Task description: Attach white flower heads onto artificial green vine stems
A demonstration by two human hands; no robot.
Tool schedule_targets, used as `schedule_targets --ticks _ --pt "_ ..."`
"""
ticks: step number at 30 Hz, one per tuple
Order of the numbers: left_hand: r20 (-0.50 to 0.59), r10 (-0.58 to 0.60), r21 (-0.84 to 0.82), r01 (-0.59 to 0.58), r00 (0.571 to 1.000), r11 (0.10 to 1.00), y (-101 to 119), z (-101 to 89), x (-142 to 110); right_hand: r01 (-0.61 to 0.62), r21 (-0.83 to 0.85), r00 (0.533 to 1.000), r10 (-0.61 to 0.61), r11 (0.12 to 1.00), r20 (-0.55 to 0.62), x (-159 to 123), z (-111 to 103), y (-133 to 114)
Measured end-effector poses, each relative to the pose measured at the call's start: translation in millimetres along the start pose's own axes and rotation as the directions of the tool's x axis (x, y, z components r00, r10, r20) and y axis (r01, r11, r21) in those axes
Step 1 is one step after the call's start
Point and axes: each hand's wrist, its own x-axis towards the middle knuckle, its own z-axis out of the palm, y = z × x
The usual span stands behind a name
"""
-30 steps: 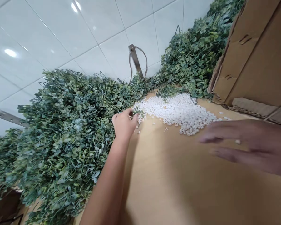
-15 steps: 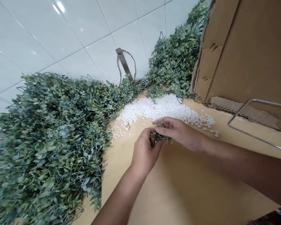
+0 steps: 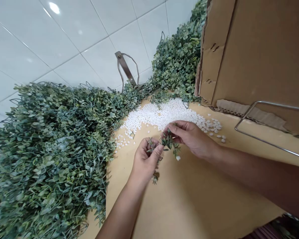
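Head view: you have both hands over the tan tabletop (image 3: 169, 205), close together, with a small leafy sprig (image 3: 167, 141) spanning the space between them. Your left hand (image 3: 144, 159) pinches one part of the sprig between thumb and fingers, and another leafy bit hangs just below that hand. Your right hand (image 3: 195, 141) grips the upper part of the sprig with thumb and fingertips, its palm turned toward your left. A small white piece (image 3: 178, 158) shows at the low tip of the leaves under your right fingers; you cannot tell whether it is attached. Just beyond your hands, a heap of white pebble-like pieces (image 3: 174, 113) spreads over the tabletop, with loose ones scattered toward both sides. To your left lies a big mass of green foliage (image 3: 54, 149), and it runs along the back edge to a second leafy clump (image 3: 179, 63). Behind the heap, a tilted metal strip (image 3: 126, 69) stands against the white tiled wall (image 3: 64, 39), with a thin cord looping around it. On your right, a brown cardboard piece (image 3: 259, 59) rises at the table's far side, and a bent metal wire (image 3: 246, 114) sits in front of it, above your right forearm.
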Motion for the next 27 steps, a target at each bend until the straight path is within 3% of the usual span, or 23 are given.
schedule_targets --ticks 8,13,17,22,27 --pt "-0.038 -0.090 -0.100 0.086 0.995 0.991 -3.9 -7.7 -1.5 -0.029 0.178 1.000 0.029 0.984 0.001 0.2 -1.4 -1.2" --pt "-0.036 -0.119 -0.144 0.113 0.992 0.983 -8.0 -12.4 0.8 0.045 0.190 0.997 -0.030 0.981 -0.077 2.1 -2.3 -6.8" --pt "-0.089 -0.094 -0.064 0.088 0.992 0.994 -7.7 -16.5 5.1 0.080 0.186 0.989 -0.054 0.979 -0.138 4.5 -4.6 -8.6" --pt "-0.128 -0.050 0.002 0.051 0.990 0.999 -0.8 -22.9 12.6 0.153 0.186 0.984 -0.134 0.971 -0.114 6.5 -6.4 -7.9" --pt "-0.159 0.038 0.177 -0.009 0.987 0.984 1.3 -32.5 20.3 0.128 0.177 0.987 -0.108 0.976 -0.119 7.5 -3.0 -8.9"
